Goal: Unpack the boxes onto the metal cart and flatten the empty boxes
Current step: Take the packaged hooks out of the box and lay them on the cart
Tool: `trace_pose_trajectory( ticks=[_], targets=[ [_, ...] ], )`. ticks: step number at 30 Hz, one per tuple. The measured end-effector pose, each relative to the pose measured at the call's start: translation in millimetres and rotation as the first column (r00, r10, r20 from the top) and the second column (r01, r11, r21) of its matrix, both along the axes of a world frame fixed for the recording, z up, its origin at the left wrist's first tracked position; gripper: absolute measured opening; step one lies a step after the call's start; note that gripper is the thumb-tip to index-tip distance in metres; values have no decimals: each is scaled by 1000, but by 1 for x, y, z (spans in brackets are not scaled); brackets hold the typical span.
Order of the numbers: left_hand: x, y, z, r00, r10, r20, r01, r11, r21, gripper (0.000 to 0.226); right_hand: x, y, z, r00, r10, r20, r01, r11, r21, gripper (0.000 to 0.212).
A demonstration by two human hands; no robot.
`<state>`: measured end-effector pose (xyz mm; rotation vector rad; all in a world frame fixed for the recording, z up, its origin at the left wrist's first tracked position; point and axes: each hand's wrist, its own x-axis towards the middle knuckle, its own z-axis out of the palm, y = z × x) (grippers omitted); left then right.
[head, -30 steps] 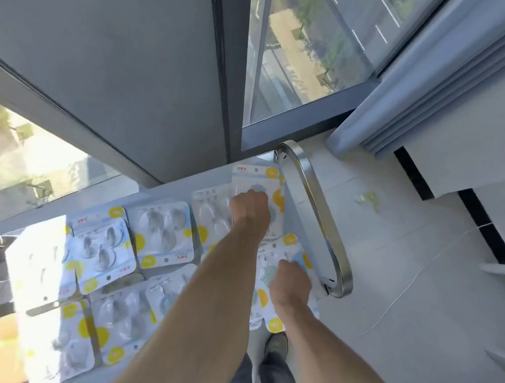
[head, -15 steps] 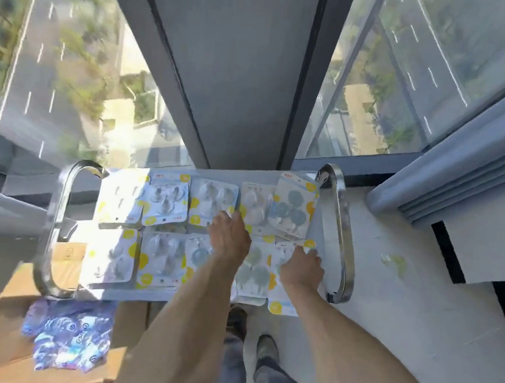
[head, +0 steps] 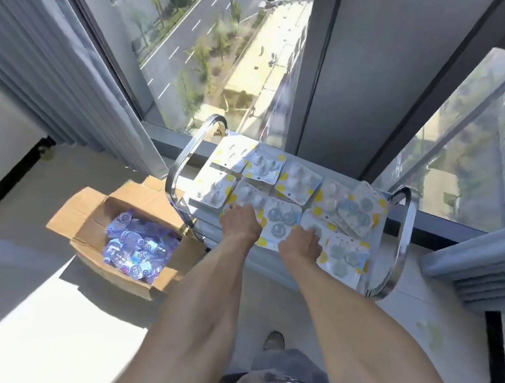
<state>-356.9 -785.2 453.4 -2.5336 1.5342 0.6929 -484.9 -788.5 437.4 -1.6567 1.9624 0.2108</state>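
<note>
Both hands are now sitting lower on the metal cart point(head: 399, 247), along the near row of blister packs point(head: 295, 181), where half a second ago the left reached farther in. Left hand point(head: 241, 222) is pressing down at the near edge of a pack, fingers loosely bent. Right hand point(head: 302, 244) is resting on a neighbouring pack point(head: 280, 225), fingers spread. An open cardboard box point(head: 87, 221) is standing on the floor left of the cart, holding blue-wrapped packets point(head: 136, 246).
</note>
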Motion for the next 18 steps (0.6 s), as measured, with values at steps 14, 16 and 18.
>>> trace_pose_trajectory(
  ticks=[14, 16, 18],
  targets=[
    [178, 138, 2, 995, 99, -26, -100, 995, -30, 43, 174, 103, 8, 997, 33, 66, -29, 997, -69, 35],
    [213, 159, 1, 993, 113, -38, -113, 994, -12, 41, 205, 120, 8, 996, 23, 82, -17, 997, -70, 33],
    [243, 177, 1, 990, 131, -42, -132, 991, -7, 37, 231, 136, 5, 994, 19, 105, -10, 997, -82, 31]
  ],
)
